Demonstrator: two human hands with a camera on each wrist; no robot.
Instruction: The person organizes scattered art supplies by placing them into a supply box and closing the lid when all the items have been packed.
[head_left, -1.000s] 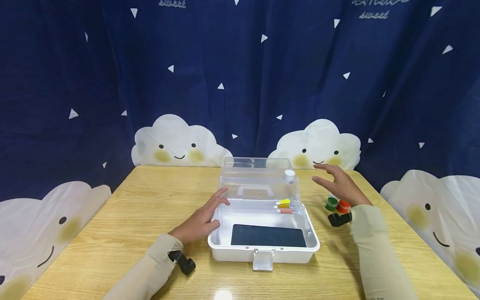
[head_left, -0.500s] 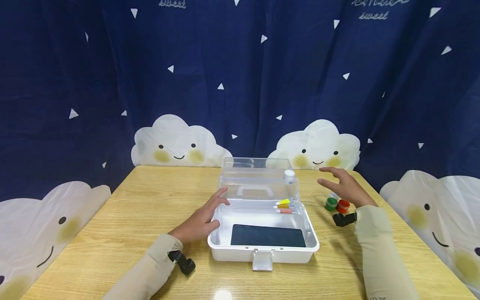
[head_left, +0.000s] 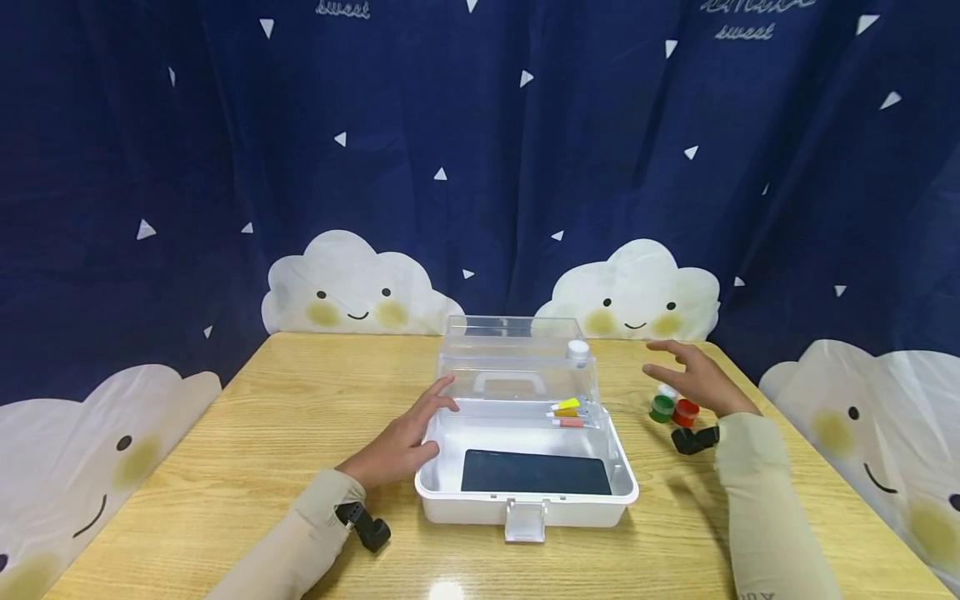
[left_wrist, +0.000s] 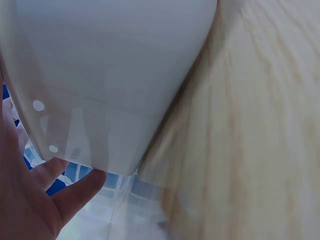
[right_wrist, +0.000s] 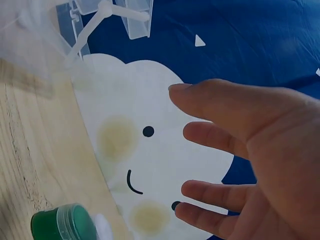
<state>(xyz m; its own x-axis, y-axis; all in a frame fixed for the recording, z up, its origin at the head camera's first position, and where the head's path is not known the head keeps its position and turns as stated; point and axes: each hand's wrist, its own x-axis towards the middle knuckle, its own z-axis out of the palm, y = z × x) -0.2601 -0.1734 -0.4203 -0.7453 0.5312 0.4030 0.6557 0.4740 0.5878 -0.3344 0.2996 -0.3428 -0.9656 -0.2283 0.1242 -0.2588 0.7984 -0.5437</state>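
Note:
A white plastic case (head_left: 461,510) with clear folding trays (head_left: 480,367) stands with its lid raised. A dark flat rectangular slab (head_left: 536,472) lies inside. My left hand (head_left: 397,446) rests on the case's left side; in the left wrist view two fingertips (left_wrist: 92,181) touch its end wall. My right hand (head_left: 697,379) hovers empty, fingers spread, above a green jar (head_left: 662,408), a red jar (head_left: 686,412) and a white-topped one (head_left: 667,390). The right wrist view shows the green jar (right_wrist: 47,223) below the fingers, apart from them.
Yellow (head_left: 567,403), orange (head_left: 564,412) and red-pink (head_left: 568,423) capped tubes lie in a clear tray. A white-capped bottle (head_left: 577,353) stands at the trays' right. The wooden table (head_left: 330,375) ends at a blue curtain (head_left: 480,167) with cloud prints.
My right hand has moved to the right, away from the case's trays and over the jars, slowing down. My left hand has stayed at the case's side.

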